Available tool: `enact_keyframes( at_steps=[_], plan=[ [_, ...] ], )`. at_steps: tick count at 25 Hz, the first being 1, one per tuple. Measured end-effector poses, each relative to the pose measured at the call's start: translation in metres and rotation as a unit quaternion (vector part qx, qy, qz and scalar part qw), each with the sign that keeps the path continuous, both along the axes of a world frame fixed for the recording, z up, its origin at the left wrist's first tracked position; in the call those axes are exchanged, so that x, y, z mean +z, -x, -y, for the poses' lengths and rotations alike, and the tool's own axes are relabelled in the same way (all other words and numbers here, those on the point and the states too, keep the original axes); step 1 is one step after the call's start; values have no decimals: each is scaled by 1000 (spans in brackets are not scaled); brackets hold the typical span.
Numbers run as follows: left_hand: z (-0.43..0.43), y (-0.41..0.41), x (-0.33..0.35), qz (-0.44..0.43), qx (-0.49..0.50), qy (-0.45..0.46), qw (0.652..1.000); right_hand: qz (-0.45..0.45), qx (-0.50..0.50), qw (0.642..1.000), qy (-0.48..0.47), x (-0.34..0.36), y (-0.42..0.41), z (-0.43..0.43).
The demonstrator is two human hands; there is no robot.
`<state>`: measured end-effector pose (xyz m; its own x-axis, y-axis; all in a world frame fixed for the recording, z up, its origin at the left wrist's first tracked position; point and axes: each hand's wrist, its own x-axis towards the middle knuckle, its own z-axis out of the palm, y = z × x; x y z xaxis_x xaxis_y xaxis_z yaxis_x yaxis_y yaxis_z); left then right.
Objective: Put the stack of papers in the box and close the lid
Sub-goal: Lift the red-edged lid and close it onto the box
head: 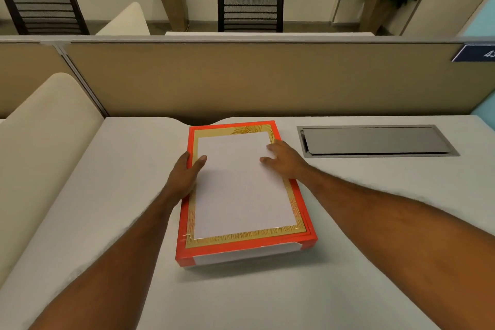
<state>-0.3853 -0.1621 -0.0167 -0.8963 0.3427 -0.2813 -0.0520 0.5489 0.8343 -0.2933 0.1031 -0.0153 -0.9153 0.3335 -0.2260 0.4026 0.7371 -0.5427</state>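
A flat red box (294, 245) with a gold-bordered top lies in the middle of the desk, its lid down. A white stack of papers (241, 187) rests on that top, inside the gold border. My left hand (184, 174) clasps the box's left edge, with the thumb lying on the paper's left margin and the fingers down the red side. My right hand (284, 158) rests on the paper's far right corner, fingers spread and thumb on the sheet.
A grey metal cable hatch (375, 140) is set into the desk (107, 209) to the right of the box. A beige partition (241, 78) runs along the far edge. A cream divider (40, 128) rises on the left. Chairs and plants stand beyond.
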Motion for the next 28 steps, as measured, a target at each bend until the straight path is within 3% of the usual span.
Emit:
enact_keyframes(
  at_steps=[8, 14, 18, 23, 25, 28],
  plan=[
    [-32, 66, -6, -31, -56, 26, 998, 31, 22, 999, -39, -10, 71, -33],
    [-30, 80, -16, -48, -57, 123, 990, 23, 17, 997, -73, -16, 80, -36],
    [-24, 57, -17, -45, -37, 71, 996, 47, 20, 998, -35, -8, 58, -26],
    [7, 4, -20, 45, 6, -17, 999, -56, -41, 997, 46, -22, -17, 5],
    [21, -22, -24, 61, 14, -73, 995, -61, -60, 995, 45, -29, -44, 17],
    [27, -50, -30, 29, 27, -75, 996, -46, -64, 997, 6, -40, -71, 35]
  ],
)
